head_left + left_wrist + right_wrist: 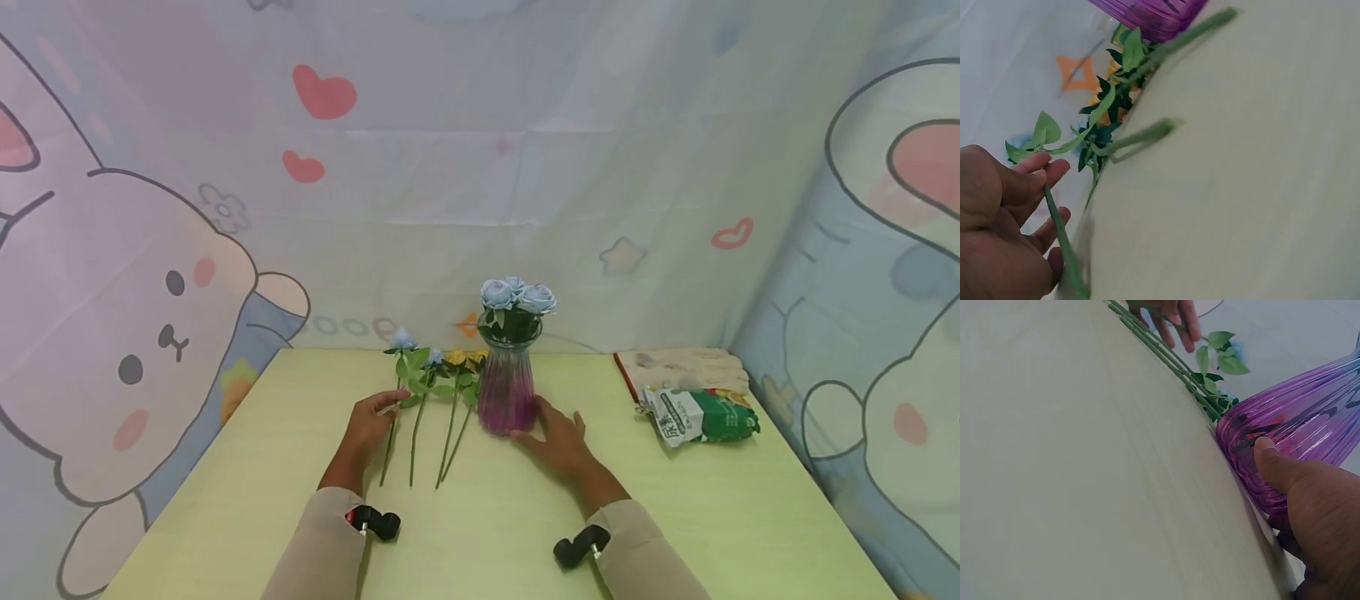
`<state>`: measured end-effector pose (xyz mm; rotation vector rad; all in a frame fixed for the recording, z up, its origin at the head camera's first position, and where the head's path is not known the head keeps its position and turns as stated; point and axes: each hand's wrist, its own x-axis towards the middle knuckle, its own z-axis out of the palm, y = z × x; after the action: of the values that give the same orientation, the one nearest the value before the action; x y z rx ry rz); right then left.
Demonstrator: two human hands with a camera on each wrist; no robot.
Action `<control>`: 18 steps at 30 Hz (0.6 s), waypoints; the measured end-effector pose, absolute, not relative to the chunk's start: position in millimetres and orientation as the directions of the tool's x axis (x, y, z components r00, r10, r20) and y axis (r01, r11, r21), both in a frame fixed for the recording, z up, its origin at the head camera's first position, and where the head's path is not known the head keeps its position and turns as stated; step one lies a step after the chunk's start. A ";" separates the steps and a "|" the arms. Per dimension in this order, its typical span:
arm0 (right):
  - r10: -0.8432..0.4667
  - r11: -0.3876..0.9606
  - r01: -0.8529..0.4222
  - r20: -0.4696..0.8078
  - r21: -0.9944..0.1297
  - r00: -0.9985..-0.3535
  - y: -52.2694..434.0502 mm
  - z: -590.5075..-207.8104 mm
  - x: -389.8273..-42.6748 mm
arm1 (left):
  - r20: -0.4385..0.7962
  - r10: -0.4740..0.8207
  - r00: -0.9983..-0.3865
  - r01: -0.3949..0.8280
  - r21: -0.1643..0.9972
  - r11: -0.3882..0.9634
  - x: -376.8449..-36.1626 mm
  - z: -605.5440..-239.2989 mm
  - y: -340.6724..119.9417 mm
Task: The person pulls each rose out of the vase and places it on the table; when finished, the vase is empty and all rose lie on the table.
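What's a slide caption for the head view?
Left grip pinches a flower stem, right grip holds a purple vase of blue flowers, loose flowers lying between.

A vase [507, 396] with roses [537, 298] in it stood near the back edge of a table [480, 533], a hanging cloth [480, 167] behind. Just to its left, four loose flowers [442, 391] lay side by side, blooms toward the back edge. Well to its right, a glove [686, 367] lay by the back right corner, a packet [705, 418] just before it, near the right edge.
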<state>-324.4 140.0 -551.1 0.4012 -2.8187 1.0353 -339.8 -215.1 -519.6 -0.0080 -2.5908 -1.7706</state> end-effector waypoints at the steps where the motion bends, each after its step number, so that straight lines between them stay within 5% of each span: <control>1: -0.209 0.732 -0.284 0.192 -0.619 -0.959 139.8 -551.2 -323.9 | 0.003 0.006 -1.000 0.006 0.927 0.375 -339.9 -521.9 -215.8; 8: -0.211 0.731 -0.281 0.186 -0.622 -0.960 140.3 -551.2 -324.6 | 0.015 0.029 -0.999 0.026 0.892 0.451 -339.5 -530.6 -216.7; 18: -0.211 0.732 -0.286 0.192 -0.618 -0.958 140.6 -553.3 -325.7 | 0.160 0.067 -0.985 0.158 0.672 0.723 -337.1 -543.3 -211.1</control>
<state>-325.7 140.6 -553.3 0.4063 -2.8218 1.0347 -337.1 -211.1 -543.3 -0.1838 -2.7998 -1.1093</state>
